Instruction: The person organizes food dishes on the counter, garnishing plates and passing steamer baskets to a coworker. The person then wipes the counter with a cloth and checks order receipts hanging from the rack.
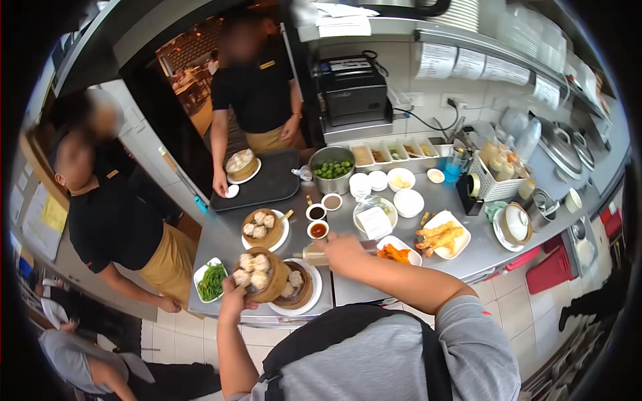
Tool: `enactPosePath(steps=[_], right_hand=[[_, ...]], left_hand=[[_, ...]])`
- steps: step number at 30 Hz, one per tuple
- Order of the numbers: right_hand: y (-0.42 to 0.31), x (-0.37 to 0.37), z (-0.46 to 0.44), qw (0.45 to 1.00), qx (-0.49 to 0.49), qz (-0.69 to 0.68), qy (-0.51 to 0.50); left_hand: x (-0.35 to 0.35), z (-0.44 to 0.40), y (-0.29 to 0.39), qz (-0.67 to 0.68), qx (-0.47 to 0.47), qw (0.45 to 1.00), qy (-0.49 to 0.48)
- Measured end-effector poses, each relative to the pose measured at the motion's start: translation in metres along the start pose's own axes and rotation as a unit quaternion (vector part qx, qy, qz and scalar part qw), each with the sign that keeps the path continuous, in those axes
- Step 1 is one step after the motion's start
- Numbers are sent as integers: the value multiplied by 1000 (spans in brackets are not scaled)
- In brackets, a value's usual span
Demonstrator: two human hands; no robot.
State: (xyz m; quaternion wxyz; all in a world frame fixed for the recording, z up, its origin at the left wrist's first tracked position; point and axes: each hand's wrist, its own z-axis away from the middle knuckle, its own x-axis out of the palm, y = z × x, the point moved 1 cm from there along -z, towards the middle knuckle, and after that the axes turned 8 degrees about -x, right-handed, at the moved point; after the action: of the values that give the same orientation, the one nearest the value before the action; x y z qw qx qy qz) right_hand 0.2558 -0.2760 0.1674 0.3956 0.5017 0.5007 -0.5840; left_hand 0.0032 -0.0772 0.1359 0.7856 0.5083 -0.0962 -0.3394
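My left hand (234,298) grips the side of a bamboo steamer basket (271,286) with several pale dumplings (254,269) in it. The basket is tilted and partly overlaps a second bamboo steamer (309,289), also with dumplings, on a white plate (317,304). In my right hand (341,254) is a clear bottle (315,255) lying sideways over the counter, its neck end pointing left; my fingers are wrapped round it. Just beyond that hand sits a small dish of red-brown sauce (318,230). A dish of green vegetables (212,282) is left of the held basket.
A third steamer (261,228) is on a plate. One co-worker's hand (221,184) touches a small white dish on a black tray (284,175); another person (117,214) stands left. Fried prawns (441,236), a pot of green limes (332,170) and a bottle basket (498,184) occupy the counter.
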Motion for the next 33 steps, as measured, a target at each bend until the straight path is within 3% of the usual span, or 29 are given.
enactPosePath(steps=[3,6,9,12,15,20,22,24,27,30,33], right_hand=[[-13,32,-5,995,-44,64,-58],[-38,44,-5,990,-86,109,-30],[-43,38,-17,996,-25,83,4],[-32,33,-15,994,15,85,-69],[-7,45,1,968,-49,-176,-170],[25,32,54,923,-27,-383,39],[41,7,84,903,48,-420,72],[68,4,114,897,100,-400,157],[90,-34,171,865,198,-364,284],[121,-52,220,847,278,-243,382],[159,-47,261,789,349,-191,468]], left_hand=[[-15,0,4,16,4,1000,22],[-14,4,9,21,-7,1000,8],[-11,4,8,15,-5,1000,-8],[-5,2,3,18,-10,1000,-12],[1,3,3,20,-25,999,-34],[20,4,-5,21,-32,997,-65],[31,-1,-13,-26,-33,997,-65],[42,-6,-28,-68,2,996,-64],[43,-7,-27,-70,-56,995,-49],[31,-18,-35,-48,-119,987,-98],[28,-13,-26,-42,-152,978,-140]])
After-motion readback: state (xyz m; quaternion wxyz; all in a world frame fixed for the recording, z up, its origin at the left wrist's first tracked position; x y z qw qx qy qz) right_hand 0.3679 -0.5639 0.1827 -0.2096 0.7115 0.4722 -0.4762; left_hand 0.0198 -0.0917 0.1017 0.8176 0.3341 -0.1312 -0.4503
